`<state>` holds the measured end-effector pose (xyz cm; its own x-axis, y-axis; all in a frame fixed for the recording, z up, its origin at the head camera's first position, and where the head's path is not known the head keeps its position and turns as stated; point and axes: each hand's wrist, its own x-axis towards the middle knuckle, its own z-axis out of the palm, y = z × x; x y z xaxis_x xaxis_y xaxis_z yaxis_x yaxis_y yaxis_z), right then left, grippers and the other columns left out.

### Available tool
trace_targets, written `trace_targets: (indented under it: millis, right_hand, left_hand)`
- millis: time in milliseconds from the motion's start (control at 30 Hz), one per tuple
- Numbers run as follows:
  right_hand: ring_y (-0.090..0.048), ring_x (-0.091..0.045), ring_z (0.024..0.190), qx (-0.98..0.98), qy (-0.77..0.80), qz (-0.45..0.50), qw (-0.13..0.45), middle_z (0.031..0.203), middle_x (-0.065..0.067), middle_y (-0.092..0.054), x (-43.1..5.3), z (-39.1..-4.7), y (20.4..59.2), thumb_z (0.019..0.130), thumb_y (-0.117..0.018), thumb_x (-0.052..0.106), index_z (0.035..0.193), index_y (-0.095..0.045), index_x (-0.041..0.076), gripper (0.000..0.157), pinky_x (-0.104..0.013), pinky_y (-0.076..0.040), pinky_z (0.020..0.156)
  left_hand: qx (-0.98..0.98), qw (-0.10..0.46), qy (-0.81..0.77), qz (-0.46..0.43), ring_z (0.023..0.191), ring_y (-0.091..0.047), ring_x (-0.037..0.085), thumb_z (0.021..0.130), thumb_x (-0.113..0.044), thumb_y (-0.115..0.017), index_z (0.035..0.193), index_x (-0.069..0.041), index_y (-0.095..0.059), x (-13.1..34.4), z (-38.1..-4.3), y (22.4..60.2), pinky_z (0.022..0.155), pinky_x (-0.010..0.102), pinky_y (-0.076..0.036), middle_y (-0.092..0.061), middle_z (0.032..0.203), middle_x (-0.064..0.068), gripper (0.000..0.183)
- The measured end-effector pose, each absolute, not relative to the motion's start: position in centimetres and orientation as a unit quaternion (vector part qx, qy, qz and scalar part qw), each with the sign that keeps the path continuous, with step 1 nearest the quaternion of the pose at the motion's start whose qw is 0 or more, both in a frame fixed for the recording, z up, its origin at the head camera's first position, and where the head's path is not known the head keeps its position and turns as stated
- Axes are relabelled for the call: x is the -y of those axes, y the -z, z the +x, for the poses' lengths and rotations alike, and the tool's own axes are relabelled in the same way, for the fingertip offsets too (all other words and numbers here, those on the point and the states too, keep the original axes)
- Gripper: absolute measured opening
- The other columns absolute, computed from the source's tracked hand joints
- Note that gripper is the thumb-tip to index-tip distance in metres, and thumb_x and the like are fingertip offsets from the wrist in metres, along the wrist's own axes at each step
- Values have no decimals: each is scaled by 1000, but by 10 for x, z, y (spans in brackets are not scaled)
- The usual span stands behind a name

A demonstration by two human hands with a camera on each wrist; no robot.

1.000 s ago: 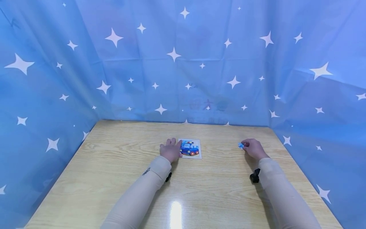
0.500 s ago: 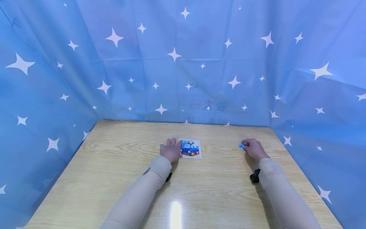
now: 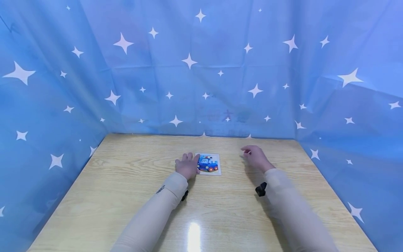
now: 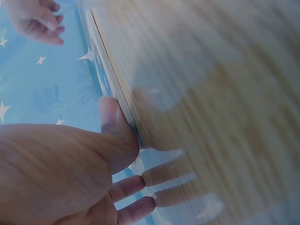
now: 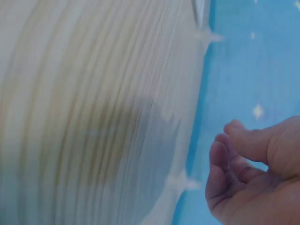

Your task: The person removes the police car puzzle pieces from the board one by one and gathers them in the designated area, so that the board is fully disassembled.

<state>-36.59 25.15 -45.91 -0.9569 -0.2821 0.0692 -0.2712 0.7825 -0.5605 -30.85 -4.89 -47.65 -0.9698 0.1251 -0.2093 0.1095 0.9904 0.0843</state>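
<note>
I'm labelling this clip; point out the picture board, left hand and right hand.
Picture board (image 3: 209,164), head view: its printed middle.
Left hand (image 3: 187,168), head view: back of the hand.
Right hand (image 3: 257,158), head view: back of the hand.

Blue-and-white picture board (image 3: 210,163), white-starred blue curtain (image 3: 201,78)

Bare left hand (image 4: 61,173) fills lower left, thumb (image 4: 111,119) resting along a thin flat board with pale edge and blue-and-red printed face (image 4: 106,66), seen nearly edge-on. Two fingertips meet their reflections on the glossy, light-brown wood-grain table (image 4: 229,98). Bare right hand (image 4: 37,22) top left, fingers loosely bent, apart from board. Behind: light-blue cloth with white stars (image 4: 33,89).
</note>
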Motion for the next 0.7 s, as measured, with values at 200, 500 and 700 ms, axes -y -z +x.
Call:
trace_targets:
  millis: [200, 500, 700]
  right_hand:
    - [-62, -33, 109, -938, 311, -145, 51, 119, -21, -66, -202, -363, 458, 103, -53, -2, 131, -63, -5, 31, -46, -51, 90]
    - [-62, -33, 111, -934, 303, -177, 62, 116, -18, -68, -154, -358, 462, 100, -58, -3, 123, -69, -4, 26, -46, -52, 93]
    - [-62, -32, 116, -931, 318, -161, 76, 119, -16, -68, -141, -363, 472, 101, -58, 0, 124, -69, -2, 25, -46, -51, 97]
  left_hand:
    - [-993, 100, -26, 61, 137, -33, 29, 99, -47, -58, 162, -24, -29, 50, -310, 479, 99, 56, -41, -35, 154, 8, 72]
    - [-993, 97, -28, 63, 133, -35, 29, 99, -47, -57, 161, -24, -31, 51, -307, 477, 98, 56, -42, -37, 152, 9, 71]
    - [-993, 97, -22, 63, 132, -36, 29, 99, -48, -57, 161, -25, -30, 50, -309, 478, 97, 56, -42, -38, 150, 9, 71]
